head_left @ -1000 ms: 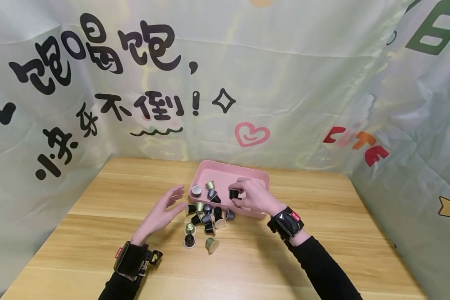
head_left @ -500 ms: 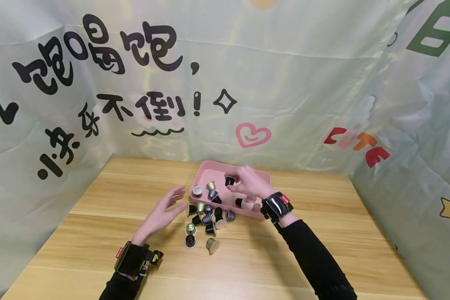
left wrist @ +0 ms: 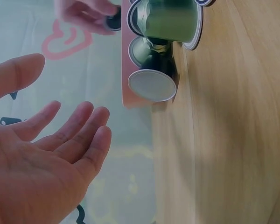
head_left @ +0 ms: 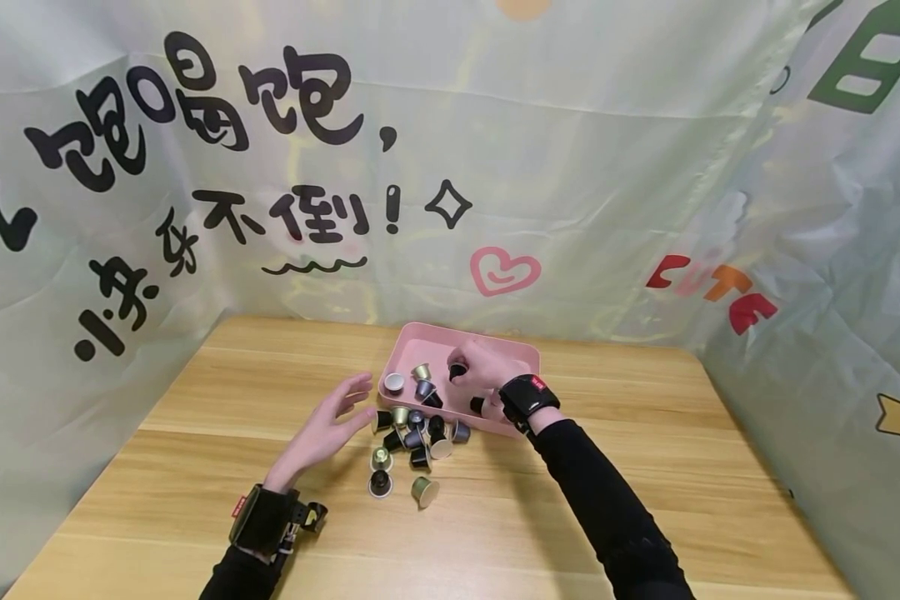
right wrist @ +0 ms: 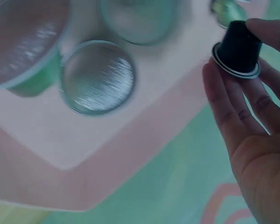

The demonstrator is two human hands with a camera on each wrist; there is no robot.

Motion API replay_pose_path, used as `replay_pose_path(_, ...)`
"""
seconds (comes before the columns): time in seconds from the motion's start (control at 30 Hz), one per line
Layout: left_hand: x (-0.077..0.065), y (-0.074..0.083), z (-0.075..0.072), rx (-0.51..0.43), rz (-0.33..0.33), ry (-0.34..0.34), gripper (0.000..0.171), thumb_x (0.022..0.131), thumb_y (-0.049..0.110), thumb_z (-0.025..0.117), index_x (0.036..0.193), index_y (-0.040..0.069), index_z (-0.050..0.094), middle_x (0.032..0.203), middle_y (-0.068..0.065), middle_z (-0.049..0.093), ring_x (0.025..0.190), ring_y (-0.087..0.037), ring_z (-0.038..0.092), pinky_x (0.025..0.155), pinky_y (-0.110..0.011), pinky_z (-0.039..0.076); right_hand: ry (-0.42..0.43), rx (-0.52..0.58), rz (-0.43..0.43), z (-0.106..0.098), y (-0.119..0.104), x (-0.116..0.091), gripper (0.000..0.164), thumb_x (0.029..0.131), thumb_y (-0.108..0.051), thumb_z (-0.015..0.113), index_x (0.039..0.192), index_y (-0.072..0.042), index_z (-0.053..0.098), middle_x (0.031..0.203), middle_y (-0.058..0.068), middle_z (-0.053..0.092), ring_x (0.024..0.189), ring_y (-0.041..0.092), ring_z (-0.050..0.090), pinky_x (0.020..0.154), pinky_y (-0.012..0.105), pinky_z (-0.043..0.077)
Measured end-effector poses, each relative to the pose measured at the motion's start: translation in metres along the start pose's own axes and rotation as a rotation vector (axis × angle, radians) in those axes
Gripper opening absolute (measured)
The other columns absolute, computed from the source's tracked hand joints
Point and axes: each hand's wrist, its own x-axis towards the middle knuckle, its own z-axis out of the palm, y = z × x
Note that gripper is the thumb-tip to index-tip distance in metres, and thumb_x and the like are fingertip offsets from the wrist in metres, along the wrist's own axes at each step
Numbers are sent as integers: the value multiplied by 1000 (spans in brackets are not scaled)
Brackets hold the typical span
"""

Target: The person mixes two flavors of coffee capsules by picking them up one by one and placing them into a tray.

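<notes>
My right hand (head_left: 482,364) pinches a black coffee capsule (right wrist: 241,50) between thumb and fingers, over the pink tray (head_left: 450,335). The right wrist view shows the capsule's silver rim facing down toward the fingers. Several capsules lie in the tray, among them a white-faced one (head_left: 393,383), a gold one (head_left: 421,372) and a dark blue one (head_left: 425,389). My left hand (head_left: 335,423) hovers left of the capsule pile with fingers spread and relaxed, holding nothing. In the left wrist view its palm shows, and a green capsule (left wrist: 170,19) appears close by.
Several capsules are heaped against the tray's near side, such as a dark one (head_left: 420,457). Nearer to me lie a green capsule (head_left: 423,492) and a black capsule (head_left: 379,482) on the wooden table (head_left: 615,467). A printed cloth (head_left: 600,208) hangs behind the table.
My right hand has moved back and slightly left over the tray with the black capsule, uncovering another dark capsule at the tray's near side. My left hand has stayed in place.
</notes>
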Motion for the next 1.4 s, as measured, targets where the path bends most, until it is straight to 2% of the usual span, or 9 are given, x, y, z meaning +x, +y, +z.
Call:
replay_pose_path(0.1, 0, 1, 0, 0, -8, -5, 61, 99, 15, 61, 150, -6, 34, 150, -33, 43, 138, -50, 45, 117, -64, 34, -46, 14, 75, 9, 5, 2, 16, 81, 6, 63, 71, -4, 54, 66, -2, 32, 58, 12, 29, 54, 25, 26)
replay_pose_path(0.2, 0, 1, 1, -4, -20, -6, 62, 99, 16, 61, 150, -5, 35, 151, -33, 43, 138, -49, 44, 117, -64, 34, -56, 8, 114, 14, 9, 3, 11, 79, 9, 63, 75, -1, 62, 64, -3, 38, 58, 12, 33, 53, 25, 28)
replay_pose_path(0.33, -1, 0, 1, -4, -21, -2, 62, 99, 16, 61, 150, -5, 34, 150, -33, 43, 138, -49, 44, 117, -64, 34, -54, -13, 110, 18, 11, 5, 14, 80, 11, 63, 83, 0, 70, 67, -1, 46, 60, 12, 37, 54, 24, 29)
replay_pose_path(0.67, -1, 0, 2, 7, -13, -11, 62, 99, 16, 61, 150, -4, 35, 150, -31, 44, 138, -49, 44, 117, -63, 34, -31, -42, 114, 20, 5, 5, 13, 72, 13, 68, 80, 3, 67, 68, 0, 35, 61, 13, 30, 54, 26, 24)
replay_pose_path(0.8, -1, 1, 2, 8, -14, -24, 63, 99, 16, 62, 151, -4, 34, 150, -31, 44, 138, -49, 44, 117, -63, 34, -42, -57, 115, 17, 4, 3, 16, 75, 11, 69, 88, 3, 69, 71, 2, 42, 64, 14, 34, 56, 26, 27)
replay_pose_path(0.93, -1, 2, 2, 21, -16, -35, 63, 99, 18, 62, 151, -4, 34, 150, -32, 44, 139, -49, 44, 117, -63, 35, -36, -92, 165, 11, 2, 0, 26, 82, 3, 70, 108, -4, 72, 98, 5, 67, 86, 17, 58, 75, 28, 51)
replay_pose_path(1.0, -2, 3, 1, 40, -13, -46, 62, 99, 20, 61, 150, -3, 35, 150, -31, 44, 138, -49, 45, 116, -64, 35, -26, -93, 187, 8, -1, -3, 33, 86, -1, 71, 119, -5, 70, 119, 9, 70, 107, 21, 64, 92, 35, 56)
replay_pose_path(1.07, -2, 4, 1, 62, -12, -65, 61, 99, 22, 61, 150, -3, 37, 150, -31, 45, 138, -49, 45, 115, -65, 35, -14, -64, 199, 5, -3, -5, 36, 89, -4, 70, 125, -4, 68, 128, 11, 67, 118, 25, 63, 100, 39, 55)
replay_pose_path(1.4, -8, 11, 5, 172, 22, -229, 64, 94, 33, 69, 146, 3, 47, 150, -22, 50, 138, -47, 45, 113, -68, 35, 119, -8, 143, -3, -18, -23, 41, 89, -19, 75, 127, -6, 67, 129, 14, 68, 116, 32, 63, 95, 43, 55)
